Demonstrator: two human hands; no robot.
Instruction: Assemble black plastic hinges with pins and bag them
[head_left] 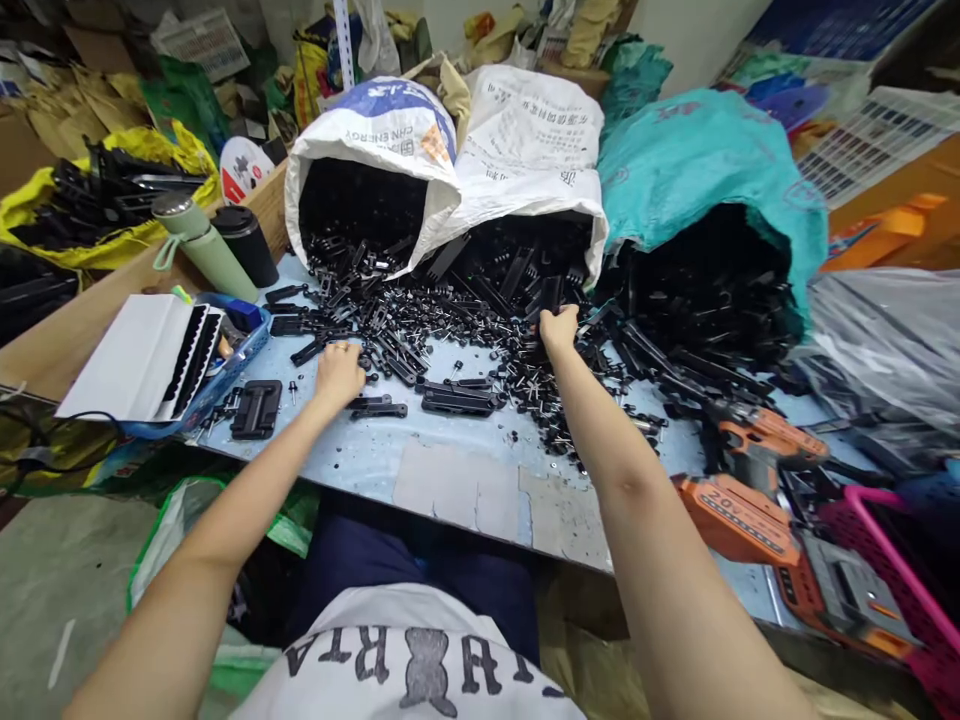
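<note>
My left hand (339,372) rests at the left edge of a heap of small black plastic parts, fingers curled down. Whatever it may grip is hidden beneath it. Just right of it, black link-shaped pieces (379,406) lie on the blue tabletop. Further off, my right hand (559,328) pinches a flat black plastic piece (552,293) at the mouth of the middle white sack (525,130). Screws and small fittings (480,325) spread between both hands. A stack of long black pieces (459,396) lies nearer my body.
Another white sack (375,110) and a teal sack (705,150) spill black parts. At right lie an orange cordless drill (750,480) and a pink basket (892,570). A blue basket (259,335), green bottle (206,245) and black cup (246,245) stand left.
</note>
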